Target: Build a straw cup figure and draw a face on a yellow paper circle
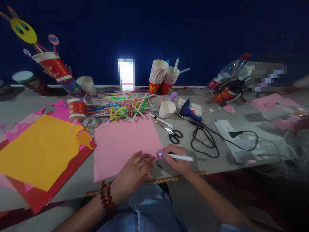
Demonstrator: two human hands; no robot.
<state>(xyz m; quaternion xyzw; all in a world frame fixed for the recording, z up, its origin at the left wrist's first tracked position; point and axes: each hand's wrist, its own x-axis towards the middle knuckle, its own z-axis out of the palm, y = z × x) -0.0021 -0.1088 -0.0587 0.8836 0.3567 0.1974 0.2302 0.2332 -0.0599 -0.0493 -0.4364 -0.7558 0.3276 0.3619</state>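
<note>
My right hand (180,162) grips a white marker (182,157), its tip on a small pink paper piece (159,154) that bears blue marks. Beside it my left hand (138,170) lies with fingers stretched over the corner of a large pink sheet (120,141), fingertips at the edge of the small piece. A beaded bracelet (107,196) circles my left wrist. Above the right hand lie scissors (174,135) with black handles and a second white marker (161,120).
Colourful straws (127,106) lie behind the pink sheet. Yellow paper (38,151) covers the left side. Stacked paper cups (158,74), a blue glue gun (189,111), a looped black cable (205,141) and a power strip (231,138) stand or lie around. A lit phone (126,74) leans at the back.
</note>
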